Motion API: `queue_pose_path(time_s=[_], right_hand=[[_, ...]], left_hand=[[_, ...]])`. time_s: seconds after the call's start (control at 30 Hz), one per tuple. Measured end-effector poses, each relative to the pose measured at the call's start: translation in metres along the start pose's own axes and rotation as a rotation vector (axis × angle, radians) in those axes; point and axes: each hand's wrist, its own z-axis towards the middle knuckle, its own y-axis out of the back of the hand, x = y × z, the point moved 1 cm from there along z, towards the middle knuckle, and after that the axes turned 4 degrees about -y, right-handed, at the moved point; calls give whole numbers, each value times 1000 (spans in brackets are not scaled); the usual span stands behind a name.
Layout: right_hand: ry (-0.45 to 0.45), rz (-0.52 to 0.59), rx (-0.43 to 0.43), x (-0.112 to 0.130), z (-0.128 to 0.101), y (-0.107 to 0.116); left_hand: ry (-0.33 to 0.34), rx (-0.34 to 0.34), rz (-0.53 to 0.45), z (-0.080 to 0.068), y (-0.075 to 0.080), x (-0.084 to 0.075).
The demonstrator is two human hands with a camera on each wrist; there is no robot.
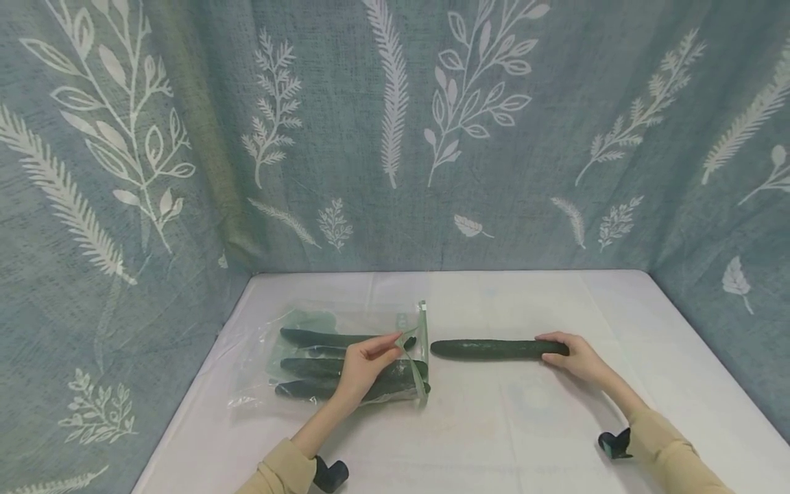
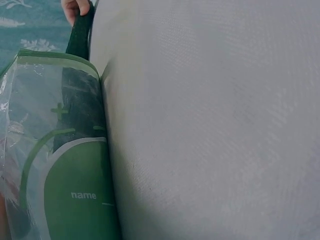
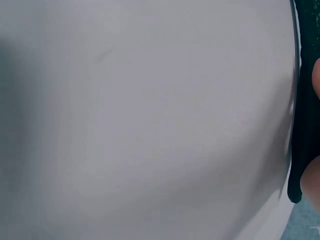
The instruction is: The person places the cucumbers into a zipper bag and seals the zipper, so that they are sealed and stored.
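Observation:
A clear zip bag with a green rim lies on its side at the left, its mouth facing right. Inside it several dark green cucumbers lie side by side. My left hand reaches over the bag and pinches the upper edge of its mouth between thumb and fingers, lifting it. Another cucumber lies to the right, its left end close to the mouth. Around its right end my right hand holds it with thumb and fingers. The left wrist view shows the bag's green label marked "name".
A white cloth covers the table. Blue-green curtains with white leaf patterns stand along the back and sides. Dark wrist-worn devices show beneath both forearms.

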Motion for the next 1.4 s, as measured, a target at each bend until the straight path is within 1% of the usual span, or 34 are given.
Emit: queue_pose_path(time_s=[0.27,0.67,0.9,1.03,1.13,1.27,1.4], right_hand=[[-61,42,2,2,-8,-4],[-67,93,-14,6,-12,-2],[-77,117,-18,13,-13,-2],[-84,127,-35,17,-14,-1],[-86,129,-48,19,-16,-1],[-106,133,-57,23,-18,1],[-144,153,-62,30,-20,3]], left_hand=[[2,-21,18,-1,-1,-4],[-19,-2,15,-2,-1,-6],[-16,-8,18,-1,-2,-6],[-7,-12,20,0,-2,-6],[-13,-15,18,0,-2,-5],[-20,-11,19,0,-1,-5],[-12,-17,18,0,-1,-6]])
